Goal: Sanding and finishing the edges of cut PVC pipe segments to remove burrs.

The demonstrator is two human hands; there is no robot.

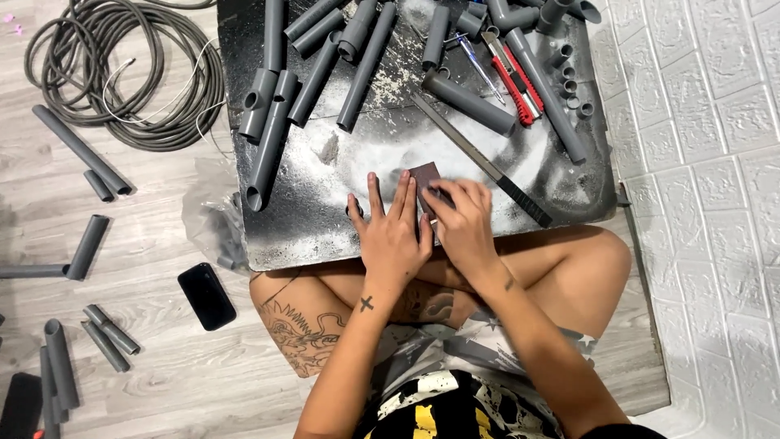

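My left hand (pixel 393 230) lies flat, fingers spread, on a dark dusty board (pixel 309 228) near its front edge, beside a small dark brown block (pixel 425 173) that looks like sandpaper. My right hand (pixel 463 219) presses down on that block's near end, fingers curled over something small I cannot make out. White dust covers the board around both hands. A long dark-handled saw blade (pixel 479 158) lies just right of the block.
Several grey pipe pieces (pixel 366 57) and fittings cover the board's far half, with a red utility knife (pixel 513 81). A coiled grey hose (pixel 122 65), loose pipes (pixel 81 146) and a black phone (pixel 207 295) lie on the wooden floor at left. A white wall (pixel 707 162) stands at right.
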